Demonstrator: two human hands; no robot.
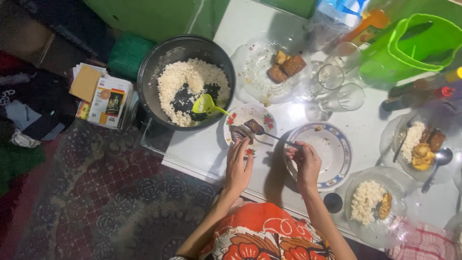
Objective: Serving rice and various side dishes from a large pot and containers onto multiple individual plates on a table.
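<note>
Seen from above, a low white table [202, 149] crowded with dishes, its near edge running just in front of a person in an orange flowered top, with patterned carpet [110, 192] open to the left. The right hand [304, 161] pinches the handle of a spoon [269, 134], fingers closed on it; the spoon's bowl lies over a small flowered plate [262, 118] carrying a dark brown piece of food [239, 132]. The left hand [238, 166] rests at that plate's near rim, fingers straight and together, touching the plate's edge and holding nothing. Under the right hand sits a blue-rimmed bowl [337, 163], nearly bare. Left of the plate a large dark pot [154, 72] holds white rice and a green scoop [206, 104]. Behind, a clear plate [255, 67] holds fried brown pieces beside glasses [337, 86]
</note>
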